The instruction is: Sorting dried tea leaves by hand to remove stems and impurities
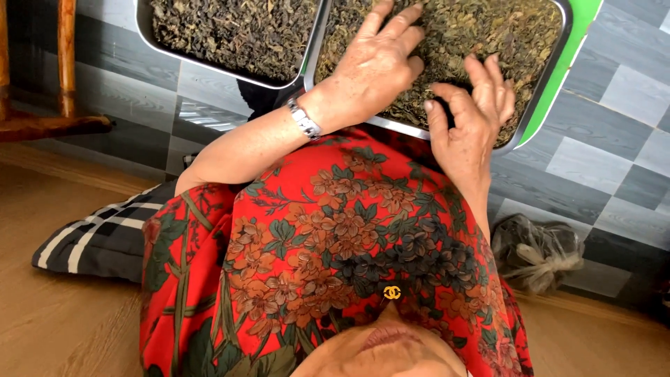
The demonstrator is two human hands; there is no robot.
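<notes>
Both my hands spread flat: left hand (373,70) on dried leaves (481,35), right hand (471,115) at tray (551,77) 5 o'clock edge.

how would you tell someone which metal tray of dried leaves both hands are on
Two shallow metal trays of dried green-brown leaves sit side by side on the grey tiled floor. It is the tray with the bright green board along its edge, under the left hand and right hand.

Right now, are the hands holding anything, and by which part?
Nothing is clearly gripped. The left hand lies flat on the dried leaves in the metal tray; the right hand curls into them.
</notes>
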